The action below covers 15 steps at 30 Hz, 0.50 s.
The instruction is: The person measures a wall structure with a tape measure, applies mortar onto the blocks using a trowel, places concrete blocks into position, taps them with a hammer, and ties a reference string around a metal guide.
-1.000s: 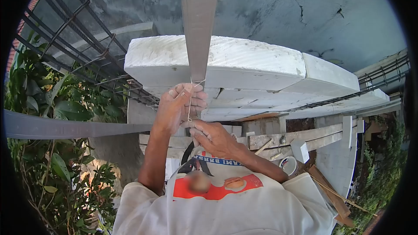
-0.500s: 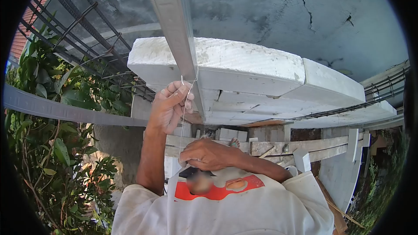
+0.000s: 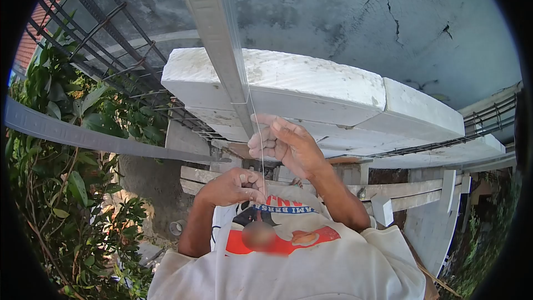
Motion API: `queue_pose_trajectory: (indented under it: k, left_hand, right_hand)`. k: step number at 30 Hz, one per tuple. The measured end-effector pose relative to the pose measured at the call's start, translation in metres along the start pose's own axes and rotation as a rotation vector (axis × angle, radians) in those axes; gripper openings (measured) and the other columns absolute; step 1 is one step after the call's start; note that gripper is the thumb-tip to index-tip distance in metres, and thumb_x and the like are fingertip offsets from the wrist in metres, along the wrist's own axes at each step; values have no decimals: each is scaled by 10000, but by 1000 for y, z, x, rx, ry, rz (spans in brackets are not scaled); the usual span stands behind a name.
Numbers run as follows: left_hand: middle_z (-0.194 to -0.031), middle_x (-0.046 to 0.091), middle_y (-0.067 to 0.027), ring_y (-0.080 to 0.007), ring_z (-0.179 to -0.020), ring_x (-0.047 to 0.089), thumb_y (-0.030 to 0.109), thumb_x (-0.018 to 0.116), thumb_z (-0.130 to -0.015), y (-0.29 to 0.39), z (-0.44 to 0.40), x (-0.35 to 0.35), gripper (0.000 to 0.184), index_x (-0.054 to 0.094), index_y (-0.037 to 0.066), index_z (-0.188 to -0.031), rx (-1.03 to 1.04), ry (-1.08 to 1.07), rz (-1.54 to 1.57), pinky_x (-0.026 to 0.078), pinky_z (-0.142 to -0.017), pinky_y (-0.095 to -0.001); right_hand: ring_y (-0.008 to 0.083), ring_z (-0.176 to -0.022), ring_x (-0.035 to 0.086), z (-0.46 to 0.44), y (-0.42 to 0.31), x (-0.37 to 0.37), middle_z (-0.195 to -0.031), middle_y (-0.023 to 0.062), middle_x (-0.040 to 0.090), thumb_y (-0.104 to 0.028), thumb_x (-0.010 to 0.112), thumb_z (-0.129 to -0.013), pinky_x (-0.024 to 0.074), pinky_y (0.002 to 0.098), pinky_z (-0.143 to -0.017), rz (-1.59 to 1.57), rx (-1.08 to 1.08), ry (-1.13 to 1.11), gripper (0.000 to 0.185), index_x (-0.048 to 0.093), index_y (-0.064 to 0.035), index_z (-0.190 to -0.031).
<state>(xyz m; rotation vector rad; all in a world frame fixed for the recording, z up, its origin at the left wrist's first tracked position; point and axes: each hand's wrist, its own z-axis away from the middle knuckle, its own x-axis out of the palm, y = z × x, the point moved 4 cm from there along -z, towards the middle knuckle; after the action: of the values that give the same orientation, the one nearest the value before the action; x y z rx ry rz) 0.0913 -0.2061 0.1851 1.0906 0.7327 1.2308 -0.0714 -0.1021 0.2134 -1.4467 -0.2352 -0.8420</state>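
A thin white string [image 3: 260, 144] is looped around the grey metal post [image 3: 219, 39] and runs down from it toward my chest. Low in front of my shirt, my left hand [image 3: 233, 187] pinches the string's lower part between thumb and fingers. My right hand [image 3: 291, 147] is higher up, just right of the post, its fingers apart and loosely bent. The string passes by its fingertips; whether they touch it I cannot tell. Behind the post stands a wall of white blocks [image 3: 316, 103].
Steel rebar cages [image 3: 111, 28] rise at the upper left and cross the right side. A curved grey metal strip [image 3: 83, 136] reaches in from the left above leafy plants [image 3: 78, 189]. Beyond the blocks is a cracked grey wall [image 3: 344, 16]. Wooden planks [image 3: 400, 190] lie below.
My left hand has come down from the post to my chest and pinches the string there. My right hand has moved up from the string's lower part and its fingers have opened.
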Motion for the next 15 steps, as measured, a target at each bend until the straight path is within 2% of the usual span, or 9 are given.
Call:
queue_pose_trajectory:
  k: [1,3,5,7,9,10,12,13,15]
  left_hand:
    - [-892,716,-27,-89,-778,635,154,737,-998,-2,-2,-1,223,706,-8,-1148,-1,-1,-1,488,-686,-257]
    - [-1033,748,-74,-149,-1000,677,197,745,-990,-11,-6,-4,295,710,-14,-1193,-87,63,95,545,-900,-329]
    - [-1239,702,-166,-210,-1181,650,177,661,-1010,14,-13,-13,449,597,-34,-1402,219,297,406,544,-982,-367]
    - [-1277,682,-192,-233,-1229,635,162,643,-1006,55,-16,-24,507,545,-56,-1453,361,322,636,543,-999,-384]
    - [-1309,650,-234,-260,-1075,693,104,568,-1034,83,-9,-40,521,455,-107,-1497,613,285,795,567,-877,-395]
    - [-1309,650,-234,-260,-1075,693,104,568,-1034,89,-5,-48,521,455,-107,-1497,615,282,788,567,-877,-395]
    - [-1080,666,-135,-163,-787,643,121,582,-1032,94,4,-65,467,515,-106,-1434,476,290,647,536,-661,-317]
    - [-1080,666,-135,-163,-787,643,121,582,-1032,95,7,-72,467,515,-106,-1434,474,287,636,536,-661,-317]
    - [-834,541,-10,-68,-582,443,165,565,-1065,92,9,-90,370,581,-80,-1341,407,528,811,401,-512,-234]
  right_hand:
    - [233,-951,722,3,-6,4,-1078,159,752,-280,556,-1113,562,376,-868,-132,2,-109,446,569,-3,-1463]
    - [236,-877,713,20,-12,15,-1043,160,764,-233,577,-1096,565,398,-826,68,24,-136,397,605,-18,-1429]
    - [239,-802,703,36,-6,30,-1007,160,776,-186,598,-1079,568,420,-784,262,52,-161,354,641,-32,-1395]
    - [301,-732,682,49,-2,61,-963,180,761,-89,601,-1024,548,436,-710,802,-323,-429,336,675,-35,-1347]
    - [330,-731,674,57,17,55,-964,189,751,-69,604,-997,546,431,-709,864,-350,-389,366,664,-35,-1357]
    - [360,-730,665,58,22,50,-964,198,741,-49,608,-971,543,426,-709,924,-372,-351,400,652,-35,-1368]
    - [369,-744,671,56,19,38,-971,211,742,-56,610,-974,544,433,-723,979,-317,-299,397,651,-31,-1368]
    - [378,-757,677,56,18,31,-978,225,744,-63,612,-977,546,440,-738,1030,-251,-248,394,650,-27,-1368]
    - [382,-810,679,56,14,26,-1013,229,742,-68,610,-980,538,461,-778,1037,-210,-213,405,642,-32,-1383]
